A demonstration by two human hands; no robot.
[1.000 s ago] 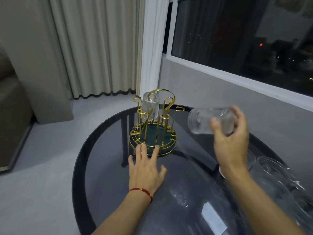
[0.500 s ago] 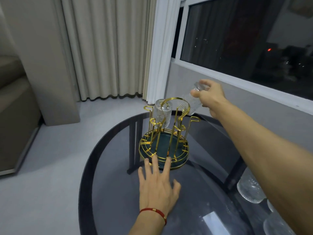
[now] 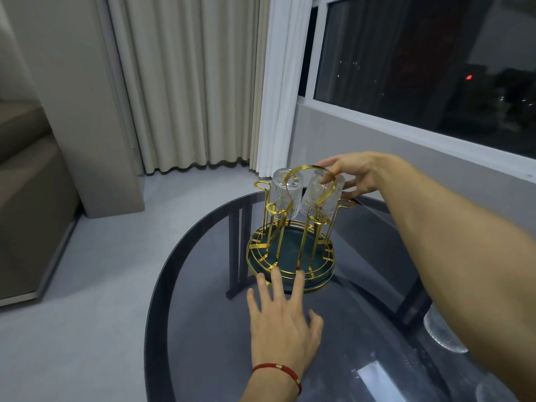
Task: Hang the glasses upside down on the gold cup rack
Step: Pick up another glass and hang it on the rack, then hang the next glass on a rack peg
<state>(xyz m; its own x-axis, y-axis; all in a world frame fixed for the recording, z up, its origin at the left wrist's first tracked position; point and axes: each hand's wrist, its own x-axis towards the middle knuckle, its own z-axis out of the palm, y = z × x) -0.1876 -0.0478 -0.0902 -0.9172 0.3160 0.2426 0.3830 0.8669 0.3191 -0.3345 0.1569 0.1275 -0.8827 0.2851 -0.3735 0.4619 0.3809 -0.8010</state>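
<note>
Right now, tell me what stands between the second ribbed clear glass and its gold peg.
Nothing visible does. The right hand holds the second ribbed clear glass tilted at the gold wire cup rack, beside the hung glass; the looped gold handle crosses in front.

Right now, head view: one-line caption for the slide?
Right hand lowers a second glass upside down onto the gold cup rack beside the hung glass; left hand steadies the base.

No legible text (seemingly, dim view)
</note>
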